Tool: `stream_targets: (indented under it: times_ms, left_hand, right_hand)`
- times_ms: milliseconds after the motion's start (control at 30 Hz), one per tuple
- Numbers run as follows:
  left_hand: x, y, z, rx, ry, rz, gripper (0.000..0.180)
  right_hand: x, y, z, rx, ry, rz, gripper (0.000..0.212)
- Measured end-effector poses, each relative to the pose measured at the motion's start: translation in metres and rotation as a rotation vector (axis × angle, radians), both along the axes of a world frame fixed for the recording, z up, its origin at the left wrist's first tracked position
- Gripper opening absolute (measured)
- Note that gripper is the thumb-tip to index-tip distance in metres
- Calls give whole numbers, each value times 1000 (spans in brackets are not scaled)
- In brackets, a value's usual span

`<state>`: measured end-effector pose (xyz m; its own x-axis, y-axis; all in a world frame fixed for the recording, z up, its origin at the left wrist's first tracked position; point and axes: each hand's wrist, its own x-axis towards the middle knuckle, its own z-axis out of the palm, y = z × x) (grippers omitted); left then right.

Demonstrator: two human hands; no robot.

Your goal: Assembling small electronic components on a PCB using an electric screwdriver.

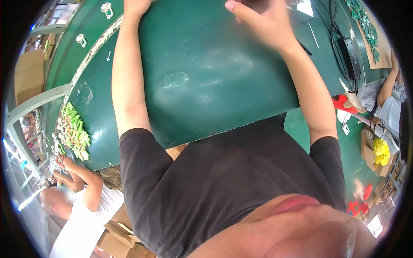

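- Green worktable (206, 94) fills the middle, with a worn whitish patch on its surface, and the person in a dark short-sleeved shirt (223, 180) has both forearms stretched over it
- Left hand (137, 6) is at the upper edge of the view and is cut by it; its fingers are outside, so it cannot be told whether they are wide, narrow or holding something
- Right hand (273, 28) is also partly cut at the top; its thumb stands widely apart from the palm, but the other fingers are not clearly seen
- Dark thing (254, 5) is at the upper edge, between the thumb and the palm of this hand; its shape is mostly hidden, and whether the fingers grip it cannot be told
- Pale box (304, 7) stands just beside the right hand, on its right side
- Black adapter (349, 56) with cables lies farther right, near a brown board (383, 64) which carries many small green pieces (365, 30)
- Two small pale parts (106, 10) lie at the upper left, beyond a chipped whitish edge
- Light green pieces (76, 133) are heaped on the left, near a co-worker in a white top (86, 228)
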<state>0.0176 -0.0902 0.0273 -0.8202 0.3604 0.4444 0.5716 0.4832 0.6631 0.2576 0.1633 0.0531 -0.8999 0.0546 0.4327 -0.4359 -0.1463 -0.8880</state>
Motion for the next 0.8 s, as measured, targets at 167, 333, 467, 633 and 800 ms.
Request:
stream_targets:
  times_ms: [167, 333, 467, 633, 800]
  left_hand:
    - [-1, -3, -3, -53, 100, 11, 16]
    - [0, 0, -3, -45, 73, 5, 18]
    - [-7, 15, 2, -162, 83, -52, 33]
    - [-45, 30, 11, -254, 90, -16, 70]
    - [-52, 38, 12, -387, 221, -91, 68]
  right_hand:
    - [1, 1, 3, 2, 2, -2, 48]
    - [1, 1, -2, 11, 41, -21, 50]
    - [0, 4, 1, 25, 59, 2, 53]
    - [0, 1, 1, 42, 48, -46, 50]
    - [5, -6, 4, -49, 217, -187, 41]
